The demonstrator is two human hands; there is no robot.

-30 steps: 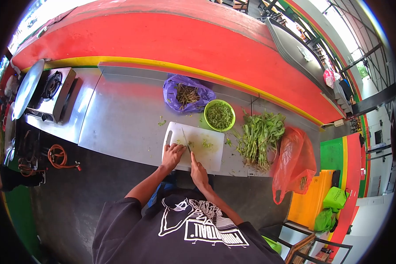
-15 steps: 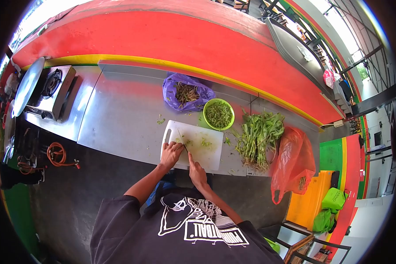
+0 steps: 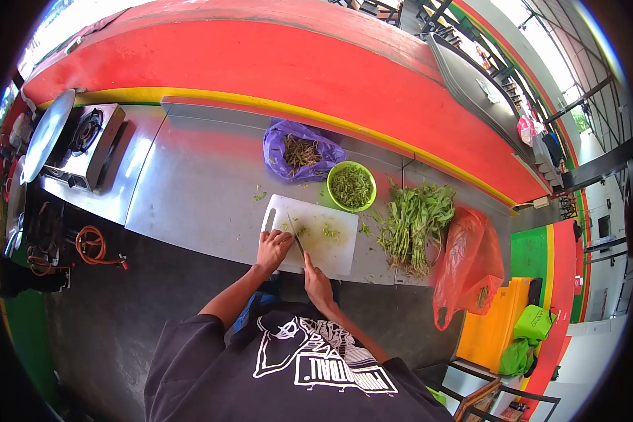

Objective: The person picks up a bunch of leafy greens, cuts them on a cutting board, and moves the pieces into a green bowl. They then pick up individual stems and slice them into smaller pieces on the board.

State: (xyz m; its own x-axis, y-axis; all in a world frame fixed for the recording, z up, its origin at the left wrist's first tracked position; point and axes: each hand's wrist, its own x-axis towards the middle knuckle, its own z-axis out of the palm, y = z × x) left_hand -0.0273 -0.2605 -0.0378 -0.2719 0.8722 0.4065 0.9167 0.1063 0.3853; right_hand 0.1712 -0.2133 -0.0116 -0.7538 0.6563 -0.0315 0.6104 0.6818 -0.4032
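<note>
On the white cutting board (image 3: 330, 256) lie small heaps of chopped greens (image 3: 330, 231). My right hand (image 3: 318, 283) is closed round the handle of a knife (image 3: 295, 234), whose blade points up and left over the board. My left hand (image 3: 274, 247) rests at the board's left part, fingers curled beside the blade; whatever they press or hold is too small to make out. Behind the board stands a green bowl (image 3: 373, 188) of cut greens. A purple bag (image 3: 278, 160) holding stems is to its left. A bunch of leafy greens (image 3: 416, 221) lies right of the board.
An orange-red plastic bag (image 3: 469, 257) hangs over the counter's right front edge. The metal counter (image 3: 197, 176) runs left to a gas stove (image 3: 88, 144) with a large round lid. A red wall (image 3: 260, 67) stands behind. An orange hose (image 3: 91, 246) is at the lower left.
The knife blade has tilted slightly and stands a little further from the left fingers. The whole view has shifted slightly.
</note>
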